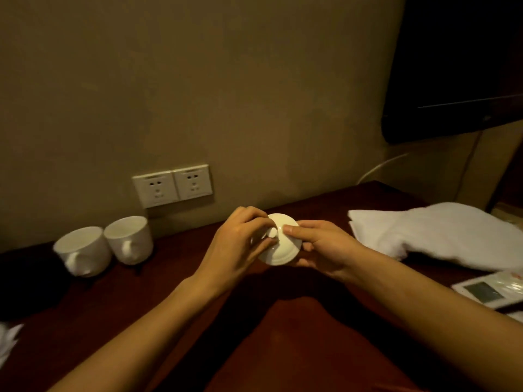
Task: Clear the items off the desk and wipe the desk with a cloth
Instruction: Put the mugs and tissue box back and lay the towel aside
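Both my hands hold a small white ceramic lid [284,246] with a knob, above the dark wooden desk [283,335] near the wall. My left hand [240,244] grips it from the left, fingers at the knob. My right hand [322,247] cups it from the right, thumb on top. Two white mugs [106,247] stand side by side at the back left of the desk, handles toward me. A folded white cloth [435,233] lies at the right.
A double wall socket [172,185] sits just above the desk behind the mugs. A dark screen [458,66] hangs at the upper right, with a cable below it. A white card or device [492,290] lies at the right edge. White paper [7,343] shows at the far left.
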Demonstrator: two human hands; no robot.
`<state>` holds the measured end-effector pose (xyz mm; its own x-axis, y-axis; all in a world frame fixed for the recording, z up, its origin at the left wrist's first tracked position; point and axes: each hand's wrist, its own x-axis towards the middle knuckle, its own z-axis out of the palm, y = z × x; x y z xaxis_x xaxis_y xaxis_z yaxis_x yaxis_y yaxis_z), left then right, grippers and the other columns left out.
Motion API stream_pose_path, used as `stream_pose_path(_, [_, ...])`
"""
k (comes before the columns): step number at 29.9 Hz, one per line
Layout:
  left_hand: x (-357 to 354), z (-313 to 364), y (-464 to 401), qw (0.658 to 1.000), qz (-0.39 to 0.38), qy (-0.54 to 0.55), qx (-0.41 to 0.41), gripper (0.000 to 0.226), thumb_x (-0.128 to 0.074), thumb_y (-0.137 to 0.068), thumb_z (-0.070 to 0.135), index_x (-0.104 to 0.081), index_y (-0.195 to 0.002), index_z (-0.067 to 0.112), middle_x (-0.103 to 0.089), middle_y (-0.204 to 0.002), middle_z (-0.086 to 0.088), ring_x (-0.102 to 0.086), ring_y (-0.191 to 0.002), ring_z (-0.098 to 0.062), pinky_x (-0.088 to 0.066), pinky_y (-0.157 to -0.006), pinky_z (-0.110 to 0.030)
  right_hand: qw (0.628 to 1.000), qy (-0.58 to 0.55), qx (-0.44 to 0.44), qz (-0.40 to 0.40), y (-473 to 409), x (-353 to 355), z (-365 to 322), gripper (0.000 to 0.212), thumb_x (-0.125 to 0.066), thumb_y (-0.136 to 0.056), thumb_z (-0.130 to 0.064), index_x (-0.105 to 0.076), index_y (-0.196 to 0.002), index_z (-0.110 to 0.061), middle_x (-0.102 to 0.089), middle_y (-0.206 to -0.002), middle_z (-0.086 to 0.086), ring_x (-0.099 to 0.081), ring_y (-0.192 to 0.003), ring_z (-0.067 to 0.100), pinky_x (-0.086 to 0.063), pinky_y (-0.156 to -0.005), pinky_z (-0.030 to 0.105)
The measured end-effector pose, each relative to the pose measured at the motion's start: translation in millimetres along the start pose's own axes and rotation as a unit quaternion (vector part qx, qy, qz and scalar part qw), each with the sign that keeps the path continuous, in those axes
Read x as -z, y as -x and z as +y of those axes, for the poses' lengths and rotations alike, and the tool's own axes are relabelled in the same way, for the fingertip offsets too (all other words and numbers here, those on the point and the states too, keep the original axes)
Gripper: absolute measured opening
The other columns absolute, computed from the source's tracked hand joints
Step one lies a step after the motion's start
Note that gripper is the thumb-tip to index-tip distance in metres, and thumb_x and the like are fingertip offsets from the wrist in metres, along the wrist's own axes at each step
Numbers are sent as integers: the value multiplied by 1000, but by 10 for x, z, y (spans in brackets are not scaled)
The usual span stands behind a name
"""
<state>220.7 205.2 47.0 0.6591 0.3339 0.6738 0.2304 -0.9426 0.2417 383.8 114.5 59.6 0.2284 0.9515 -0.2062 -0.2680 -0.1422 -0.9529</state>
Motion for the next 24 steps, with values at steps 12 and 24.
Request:
stream_pose_path(12, [946,-875,705,988,32,3,153,15,-69,-85,26,-67,-96,17,-59,-98,9,-53,-92,-2,-43,-77,-16,984,130,58,-106,-570,-1284,240,49,-74,-79,-7,-61,-125,-17,-61,-125,2,-64,-109,22,-58,-85,39])
stream_pose_path(24, [1591,-1696,1006,961,83,-7,263,10,-74,-80,19,-69,-89,18,-62,-92,7,-59,-86,-4,-45,-72,-17,861,403,283,-126,-1168,-2404,434,69,-83,-71,-33,-55,-133,-22,-57,-124,-10,-53,-110,6,-45,-90,19])
